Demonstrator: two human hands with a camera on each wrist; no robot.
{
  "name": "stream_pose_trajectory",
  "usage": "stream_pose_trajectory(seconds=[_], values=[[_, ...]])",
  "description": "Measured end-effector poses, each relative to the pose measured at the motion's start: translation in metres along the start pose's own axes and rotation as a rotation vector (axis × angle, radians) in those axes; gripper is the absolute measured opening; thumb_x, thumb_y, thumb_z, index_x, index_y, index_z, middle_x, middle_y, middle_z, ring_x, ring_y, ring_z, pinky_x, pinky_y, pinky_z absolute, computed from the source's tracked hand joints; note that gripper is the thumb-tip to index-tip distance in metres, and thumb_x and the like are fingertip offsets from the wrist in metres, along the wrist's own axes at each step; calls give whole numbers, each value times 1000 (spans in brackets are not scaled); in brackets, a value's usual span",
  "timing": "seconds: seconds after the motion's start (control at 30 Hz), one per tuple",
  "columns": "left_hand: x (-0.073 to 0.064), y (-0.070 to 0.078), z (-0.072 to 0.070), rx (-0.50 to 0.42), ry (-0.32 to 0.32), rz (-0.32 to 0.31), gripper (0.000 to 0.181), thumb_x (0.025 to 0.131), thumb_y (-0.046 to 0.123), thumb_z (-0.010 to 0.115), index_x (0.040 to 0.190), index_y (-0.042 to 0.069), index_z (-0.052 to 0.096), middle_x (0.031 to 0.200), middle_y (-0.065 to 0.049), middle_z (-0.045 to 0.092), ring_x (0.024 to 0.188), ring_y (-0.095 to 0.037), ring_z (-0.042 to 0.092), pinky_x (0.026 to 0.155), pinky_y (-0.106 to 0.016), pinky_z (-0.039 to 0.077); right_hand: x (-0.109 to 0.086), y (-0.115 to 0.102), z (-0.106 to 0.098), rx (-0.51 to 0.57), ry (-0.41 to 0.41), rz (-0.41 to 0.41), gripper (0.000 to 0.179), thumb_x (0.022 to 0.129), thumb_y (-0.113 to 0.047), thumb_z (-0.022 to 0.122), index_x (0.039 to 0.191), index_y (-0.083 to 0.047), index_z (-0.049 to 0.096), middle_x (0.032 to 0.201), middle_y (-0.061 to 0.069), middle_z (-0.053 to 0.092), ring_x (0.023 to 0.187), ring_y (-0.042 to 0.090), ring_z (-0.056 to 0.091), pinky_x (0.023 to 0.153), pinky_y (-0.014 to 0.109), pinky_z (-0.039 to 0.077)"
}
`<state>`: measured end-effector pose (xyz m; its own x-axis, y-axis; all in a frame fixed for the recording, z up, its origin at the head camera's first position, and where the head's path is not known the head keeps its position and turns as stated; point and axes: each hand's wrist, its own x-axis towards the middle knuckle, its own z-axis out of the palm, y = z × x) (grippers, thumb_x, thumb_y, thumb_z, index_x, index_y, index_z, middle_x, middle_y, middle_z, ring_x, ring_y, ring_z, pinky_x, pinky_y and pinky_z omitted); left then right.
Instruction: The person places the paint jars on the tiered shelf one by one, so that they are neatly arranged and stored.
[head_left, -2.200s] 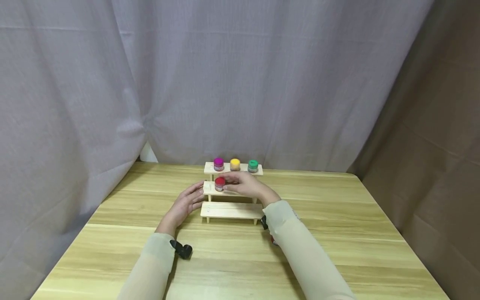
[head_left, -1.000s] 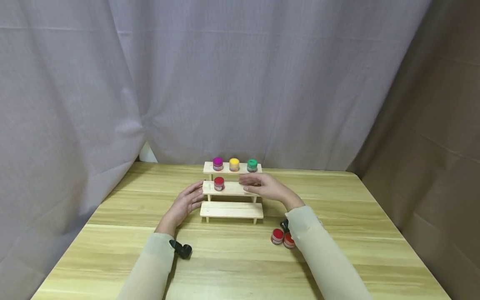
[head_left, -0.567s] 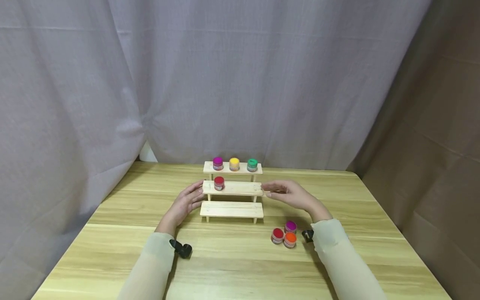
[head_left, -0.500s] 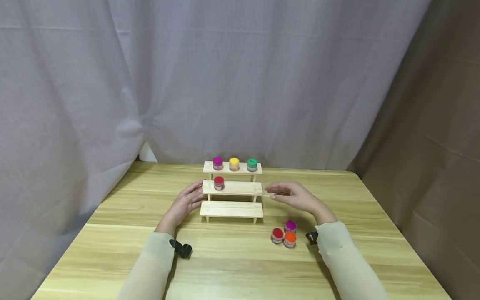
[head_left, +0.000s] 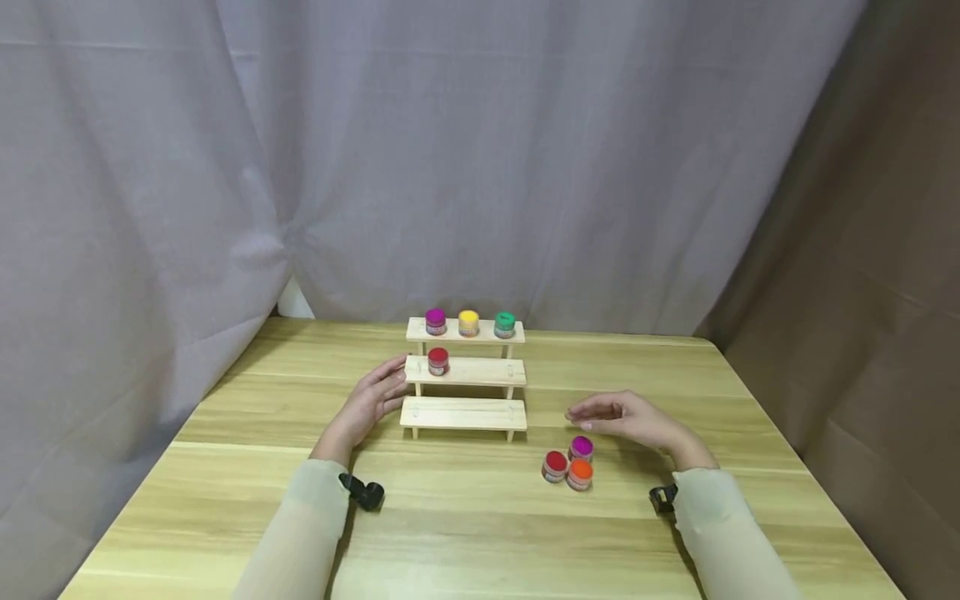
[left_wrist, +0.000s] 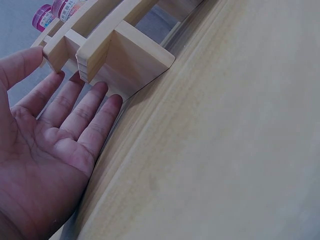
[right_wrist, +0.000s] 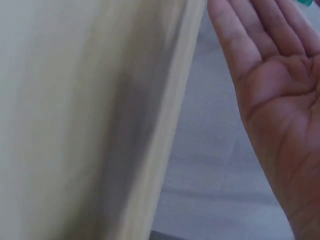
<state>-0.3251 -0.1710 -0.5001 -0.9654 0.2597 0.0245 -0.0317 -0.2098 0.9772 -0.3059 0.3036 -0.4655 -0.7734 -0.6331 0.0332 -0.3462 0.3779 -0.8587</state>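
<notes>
My left hand [head_left: 369, 406] rests with straight fingers against the left end of a three-step wooden display stand [head_left: 467, 414]; the left wrist view shows its fingertips right at the stand's edges. My right hand [head_left: 626, 419] is relaxed and holds nothing, just behind and right of three small paint jars on the table: a purple-lidded jar [head_left: 581, 448], a red-lidded jar [head_left: 555, 467] and an orange-lidded jar [head_left: 580, 474]. On the top step stand a purple jar [head_left: 436, 322], a yellow jar [head_left: 468, 323] and a green jar [head_left: 505, 324]. One red jar [head_left: 438, 362] stands on the middle step's left.
The wood-grain table [head_left: 465, 533] carries the stand near its back edge. A grey curtain [head_left: 510, 167] hangs behind it, and a brown curtain [head_left: 862, 292] on the right. Black wrist cameras are strapped at both sleeves.
My right hand has drawn back from the red jar on the middle step, moving right and toward me, uncovering the three jars on the table. The left hand has stayed in place.
</notes>
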Motion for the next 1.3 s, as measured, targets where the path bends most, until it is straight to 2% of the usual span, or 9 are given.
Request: stream_pose_trajectory(seconds=[0.3,0.63,1.0,1.3], values=[[0,2,0,-11,2,-8,56,104,22,54,156,11,36,155,-19,40,136,-36,46,109,-41,46,-6,13,-7,130,-63,17,35,97,-13,68,129,0,65,128,18,66,117,29,64,99,30,53],[0,2,-2,12,-13,-14,59,104,26,54,157,11,33,156,-20,37,137,-37,44,110,-41,45,-7,17,-5,99,-171,21,36,95,-6,68,128,5,63,126,23,66,114,30,66,97,29,54],[1,3,-3,5,-18,-7,54,106,20,48,158,11,33,156,-20,38,137,-38,44,109,-41,46,-4,16,-3,79,-226,80,40,92,-10,72,130,-4,65,127,12,68,118,27,63,99,29,52],[1,1,-3,10,-15,-17,58,105,24,52,158,10,32,156,-21,38,137,-39,44,111,-43,44,-3,10,3,74,-243,88,41,92,-10,72,131,-3,64,126,16,67,119,32,60,98,28,51]])
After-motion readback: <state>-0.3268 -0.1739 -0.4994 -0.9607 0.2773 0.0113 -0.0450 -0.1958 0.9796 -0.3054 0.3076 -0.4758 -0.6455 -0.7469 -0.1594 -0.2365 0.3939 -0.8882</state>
